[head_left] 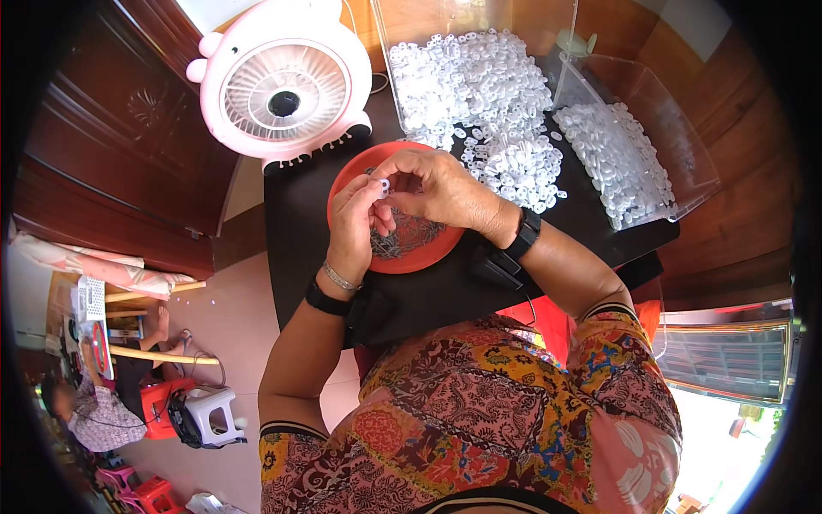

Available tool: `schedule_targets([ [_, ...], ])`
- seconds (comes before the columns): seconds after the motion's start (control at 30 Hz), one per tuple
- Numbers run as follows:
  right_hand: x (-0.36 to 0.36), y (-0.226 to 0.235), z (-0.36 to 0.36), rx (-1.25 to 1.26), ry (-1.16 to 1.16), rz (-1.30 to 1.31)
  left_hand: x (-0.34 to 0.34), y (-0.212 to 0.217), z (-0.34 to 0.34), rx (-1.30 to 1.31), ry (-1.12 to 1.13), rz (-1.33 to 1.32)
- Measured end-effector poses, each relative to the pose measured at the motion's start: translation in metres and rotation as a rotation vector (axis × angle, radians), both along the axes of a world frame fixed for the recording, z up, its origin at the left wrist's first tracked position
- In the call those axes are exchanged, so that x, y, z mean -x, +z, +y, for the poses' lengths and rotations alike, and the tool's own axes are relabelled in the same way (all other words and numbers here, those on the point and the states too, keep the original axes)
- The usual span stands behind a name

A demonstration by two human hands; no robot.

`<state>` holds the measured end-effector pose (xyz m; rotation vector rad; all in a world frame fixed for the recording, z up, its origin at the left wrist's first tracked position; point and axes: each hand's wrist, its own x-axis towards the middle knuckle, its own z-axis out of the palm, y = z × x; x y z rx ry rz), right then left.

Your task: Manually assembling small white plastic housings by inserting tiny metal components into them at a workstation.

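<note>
A small white plastic piece with two holes (384, 185) is pinched in the fingertips of my left hand (349, 224). My right hand (445, 190) meets it from the right, thumb and fingers bent together close to the piece; whatever those fingertips grip is too small or hidden to make out. Both hands are above a round red basin (441, 248), which holds a heap of thin grey metal pieces (396, 240). Just right of the basin, many similar white pieces (515, 167) lie loose on the dark table (411, 304).
Behind the loose pile stands a clear bin (561, 34) of white pieces, with another clear bin (693, 176) at the right edge. A pink animal-shaped fan (282, 86) occupies the far left. Another person (103, 415) sits at lower left, near red and white stools (210, 415).
</note>
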<state>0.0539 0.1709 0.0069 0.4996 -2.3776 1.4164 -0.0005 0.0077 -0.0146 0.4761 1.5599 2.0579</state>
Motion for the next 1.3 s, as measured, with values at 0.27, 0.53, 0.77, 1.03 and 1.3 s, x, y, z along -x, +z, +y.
schedule_targets([
  [0.27, -0.002, -0.004, -0.009, -0.298, -0.145, 0.259, -0.006, -0.004, 0.003, 0.042, 0.031, 0.047],
  [0.53, -0.005, 0.001, -0.009, -0.283, -0.118, 0.166, -0.004, -0.005, 0.001, 0.009, 0.02, 0.047],
  [0.77, -0.007, -0.001, -0.011, -0.23, -0.13, 0.2, -0.01, -0.003, 0.002, -0.003, 0.055, 0.072],
  [1.03, -0.006, 0.005, -0.008, -0.248, -0.126, 0.215, -0.009, 0.0, 0.001, -0.022, 0.03, 0.113],
  [1.3, -0.031, 0.086, 0.108, -0.531, -1.222, 0.638, 0.0, 0.01, -0.007, 0.023, 0.063, 0.202],
])
